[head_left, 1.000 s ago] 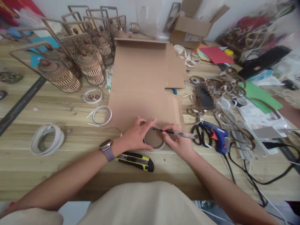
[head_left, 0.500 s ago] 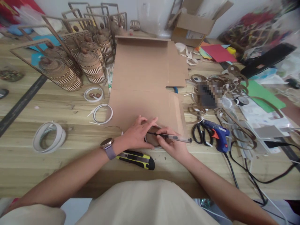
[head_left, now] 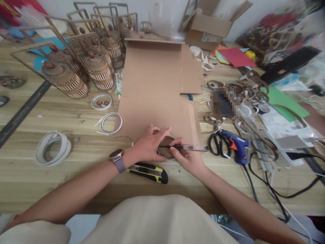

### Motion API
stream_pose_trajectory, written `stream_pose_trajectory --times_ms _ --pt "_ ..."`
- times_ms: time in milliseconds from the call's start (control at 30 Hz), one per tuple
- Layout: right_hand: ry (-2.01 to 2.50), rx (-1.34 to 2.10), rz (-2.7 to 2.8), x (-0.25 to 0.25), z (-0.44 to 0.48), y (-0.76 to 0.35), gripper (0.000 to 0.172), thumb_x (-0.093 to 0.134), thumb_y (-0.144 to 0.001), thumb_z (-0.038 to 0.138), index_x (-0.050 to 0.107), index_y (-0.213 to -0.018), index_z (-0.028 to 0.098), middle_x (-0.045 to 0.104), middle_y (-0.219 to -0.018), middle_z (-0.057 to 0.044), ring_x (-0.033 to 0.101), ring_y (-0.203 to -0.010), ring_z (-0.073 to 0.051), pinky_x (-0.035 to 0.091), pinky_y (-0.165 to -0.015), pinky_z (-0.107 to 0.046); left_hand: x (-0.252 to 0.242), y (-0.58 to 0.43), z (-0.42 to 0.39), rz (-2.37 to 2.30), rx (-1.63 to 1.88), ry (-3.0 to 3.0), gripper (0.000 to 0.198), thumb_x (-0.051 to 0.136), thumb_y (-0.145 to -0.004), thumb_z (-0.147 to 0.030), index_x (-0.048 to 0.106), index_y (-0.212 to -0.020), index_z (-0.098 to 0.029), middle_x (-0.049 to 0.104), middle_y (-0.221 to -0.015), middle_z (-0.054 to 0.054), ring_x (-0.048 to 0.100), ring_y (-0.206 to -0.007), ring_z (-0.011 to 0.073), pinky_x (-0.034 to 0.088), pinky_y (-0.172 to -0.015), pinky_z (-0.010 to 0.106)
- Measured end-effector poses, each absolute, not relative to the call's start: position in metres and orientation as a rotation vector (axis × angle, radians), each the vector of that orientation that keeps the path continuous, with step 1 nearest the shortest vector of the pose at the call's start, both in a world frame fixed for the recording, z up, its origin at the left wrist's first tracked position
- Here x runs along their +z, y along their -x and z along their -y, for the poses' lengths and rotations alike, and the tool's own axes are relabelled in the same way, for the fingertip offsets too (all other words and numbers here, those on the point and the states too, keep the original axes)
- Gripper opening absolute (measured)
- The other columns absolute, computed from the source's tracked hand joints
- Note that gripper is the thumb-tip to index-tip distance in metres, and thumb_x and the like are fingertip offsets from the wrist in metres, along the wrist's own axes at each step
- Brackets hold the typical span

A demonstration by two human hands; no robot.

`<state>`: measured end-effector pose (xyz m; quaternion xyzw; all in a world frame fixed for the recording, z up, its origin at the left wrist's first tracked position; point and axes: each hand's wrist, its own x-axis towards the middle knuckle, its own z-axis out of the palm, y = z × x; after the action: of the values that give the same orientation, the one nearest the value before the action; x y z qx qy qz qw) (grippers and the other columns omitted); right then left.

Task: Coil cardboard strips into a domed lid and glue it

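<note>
A flat brown sheet of cardboard (head_left: pixel 152 112) lies in front of me. On its near edge rests a round ring (head_left: pixel 169 137), with brown cardboard showing inside it. My left hand (head_left: pixel 149 146) steadies the ring, its thumb and fingers set around the left side. In my right hand (head_left: pixel 189 157) is a black-tipped pen (head_left: pixel 194 148), pinched near the point. The tip reaches inside the ring, and the clear barrel slants out to the right. Just below my left hand lies a yellow and black utility knife (head_left: pixel 149 173).
Several woven lanterns (head_left: pixel 99 71) with handles stand back left. White strip coils (head_left: pixel 53 149) lie at the left. Black-handled scissors (head_left: pixel 218 144), a blue glue gun (head_left: pixel 238 145) with cables, and tangled brown strips (head_left: pixel 264 145) crowd the right. A cardboard box (head_left: pixel 209 27) stands behind.
The pen has tilted slightly, its back end now a little higher, and its tip has shifted slightly inside the ring. My left hand and the ring stay in place.
</note>
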<state>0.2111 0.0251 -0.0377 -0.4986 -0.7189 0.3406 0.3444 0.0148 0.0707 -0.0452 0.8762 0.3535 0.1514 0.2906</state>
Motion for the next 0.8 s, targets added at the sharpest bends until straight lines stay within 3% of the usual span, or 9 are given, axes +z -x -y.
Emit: stream_pose_trajectory --times_ms 300,433,533,633,800 --pt "1.275 0.888 1.903 -0.023 -0.021 -0.225 0.006 0.055 -0.087 0.021 0.059 -0.082 0.022 0.066 -0.072 -0.001 0.064 -0.065 -0.016 0.05 -0.058 -0.026 -0.045 -0.015 -0.071 -0.917 0.376 -2.336 0.111 0.079 -0.068 -0.044 0.014 -0.155 -0.02 0.056 -0.14 0.008 0.037 -0.126 0.0366 0.013 -0.117 0.058" --pt "1.3 0.586 1.939 -0.018 -0.022 -0.236 0.011 0.052 -0.093 0.022 0.062 -0.096 0.025 0.073 -0.091 -0.004 0.07 -0.086 -0.02 0.056 -0.078 -0.033 -0.048 -0.014 -0.071 -0.93 0.372 -2.329 0.114 0.079 -0.067 -0.044 0.011 -0.156 -0.022 0.057 -0.14 0.006 0.034 -0.128 0.0364 0.013 -0.116 0.058" --pt "1.297 0.409 2.128 -0.03 -0.022 -0.241 0.012 0.061 -0.091 0.031 0.059 -0.102 0.026 0.071 -0.117 -0.009 0.063 -0.116 -0.029 0.052 -0.095 -0.046 -0.048 -0.014 -0.071 -0.938 0.362 -2.33 0.115 0.08 -0.067 -0.046 0.012 -0.156 -0.021 0.056 -0.141 0.009 0.035 -0.128 0.0369 0.016 -0.115 0.057" --pt "1.287 0.342 2.245 -0.047 -0.02 -0.242 0.029 0.07 -0.085 0.039 0.056 -0.106 0.025 0.068 -0.124 -0.014 0.055 -0.127 -0.035 0.05 -0.097 -0.053 -0.046 -0.015 -0.07 -0.953 0.351 -2.333 0.115 0.08 -0.069 -0.047 0.01 -0.156 -0.022 0.055 -0.142 0.009 0.036 -0.127 0.0361 0.017 -0.115 0.056" --pt "1.342 0.312 2.272 -0.056 -0.017 -0.241 0.034 0.071 -0.084 0.038 0.052 -0.11 0.025 0.066 -0.125 -0.017 0.053 -0.129 -0.036 0.047 -0.097 -0.056 -0.04 -0.015 -0.069 -0.989 0.308 -2.275 0.115 0.082 -0.071 -0.043 0.007 -0.156 -0.024 0.053 -0.145 0.007 0.032 -0.129 0.035 0.028 -0.11 0.051"
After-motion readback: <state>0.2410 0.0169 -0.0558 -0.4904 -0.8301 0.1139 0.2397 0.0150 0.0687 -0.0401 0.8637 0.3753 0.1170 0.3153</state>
